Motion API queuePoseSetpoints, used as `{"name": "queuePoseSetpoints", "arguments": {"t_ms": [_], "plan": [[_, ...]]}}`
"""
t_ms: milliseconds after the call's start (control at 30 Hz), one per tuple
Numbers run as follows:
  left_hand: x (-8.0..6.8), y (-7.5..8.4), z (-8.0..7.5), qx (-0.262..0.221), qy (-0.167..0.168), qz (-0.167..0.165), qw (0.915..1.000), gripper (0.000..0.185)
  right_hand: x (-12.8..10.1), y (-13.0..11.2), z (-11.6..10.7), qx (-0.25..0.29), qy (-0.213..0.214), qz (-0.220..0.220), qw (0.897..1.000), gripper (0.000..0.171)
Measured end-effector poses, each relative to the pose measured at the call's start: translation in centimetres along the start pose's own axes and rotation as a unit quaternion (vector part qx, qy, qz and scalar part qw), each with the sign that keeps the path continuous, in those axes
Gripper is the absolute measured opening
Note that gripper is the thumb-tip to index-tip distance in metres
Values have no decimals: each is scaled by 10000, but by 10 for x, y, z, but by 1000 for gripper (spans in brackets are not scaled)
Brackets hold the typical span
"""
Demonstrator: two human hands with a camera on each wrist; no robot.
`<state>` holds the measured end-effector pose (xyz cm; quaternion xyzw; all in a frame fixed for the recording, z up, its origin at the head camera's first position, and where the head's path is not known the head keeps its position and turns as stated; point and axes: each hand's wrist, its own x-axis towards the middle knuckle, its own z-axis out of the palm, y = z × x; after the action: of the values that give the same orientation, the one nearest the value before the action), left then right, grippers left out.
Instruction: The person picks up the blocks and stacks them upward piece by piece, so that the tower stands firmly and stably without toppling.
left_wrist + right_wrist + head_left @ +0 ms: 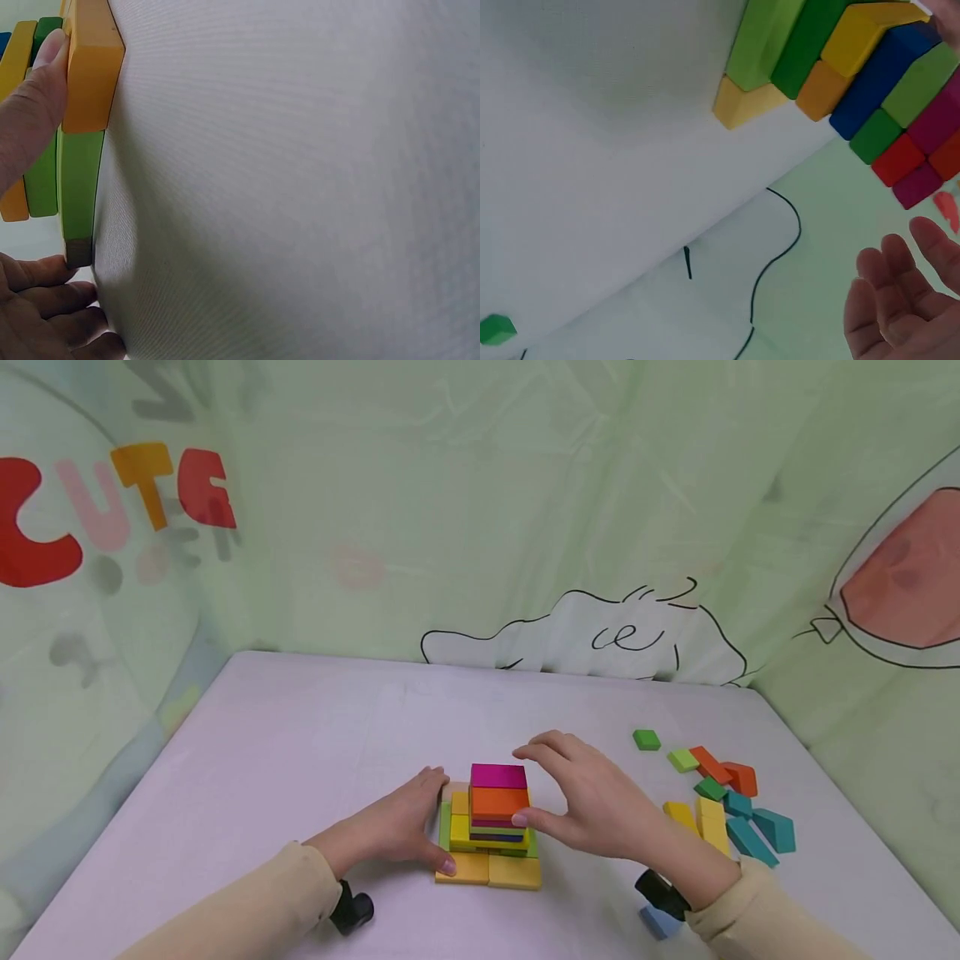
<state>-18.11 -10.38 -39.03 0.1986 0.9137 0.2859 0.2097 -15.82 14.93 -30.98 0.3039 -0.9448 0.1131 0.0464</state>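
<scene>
A stepped tower of coloured wooden blocks [498,805] stands on the table, with magenta and orange blocks at its top and pale orange blocks [462,868] at its front base. My left hand [401,828] holds the tower's left side. Its thumb rests on an orange base block [94,90], and its fingers reach the far end of a green block [79,184]. My right hand [600,793] is spread at the tower's right. Its thumb is at the front right edge of the upper layers; the other fingers [900,274] are apart from the blocks.
Loose blocks lie on the table's right: a green block [647,740], red-orange blocks [710,766], yellow blocks [712,825] and teal blocks [752,842]. A blue block [660,922] lies near my right wrist. A printed cloth [480,510] hangs behind the table [315,718].
</scene>
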Motion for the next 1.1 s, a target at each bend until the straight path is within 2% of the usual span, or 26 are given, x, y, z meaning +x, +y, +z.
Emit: {"name": "queuePoseSetpoints", "arguments": {"t_ms": [100, 200, 433, 633, 767, 900, 1100], "plan": [[0, 0, 0, -60, -12, -17, 10000, 114, 3, 5, 3, 282, -243, 66, 9993, 65], [1, 0, 0, -51, -19, -16, 10000, 114, 4, 8, 6, 435, -378, 139, 9982, 65], [0, 0, 0, -11, -9, -11, 10000, 114, 6, 6, 8, 524, -450, 247, 9973, 61], [0, 0, 0, 12, -15, -9, 10000, 114, 4, 7, 7, 566, -510, 309, 9966, 66], [0, 1, 1, 28, -16, 2, 10000, 114, -3, 13, -1, 556, -292, 416, 9972, 66], [1, 2, 0, 66, -4, 30, 10000, 114, -21, 35, -14, 663, -112, 799, 9945, 56], [-1, 3, 0, 12, 17, -72, 10000, 114, -59, 98, -16, 503, -217, 1281, 9903, 40]]}}
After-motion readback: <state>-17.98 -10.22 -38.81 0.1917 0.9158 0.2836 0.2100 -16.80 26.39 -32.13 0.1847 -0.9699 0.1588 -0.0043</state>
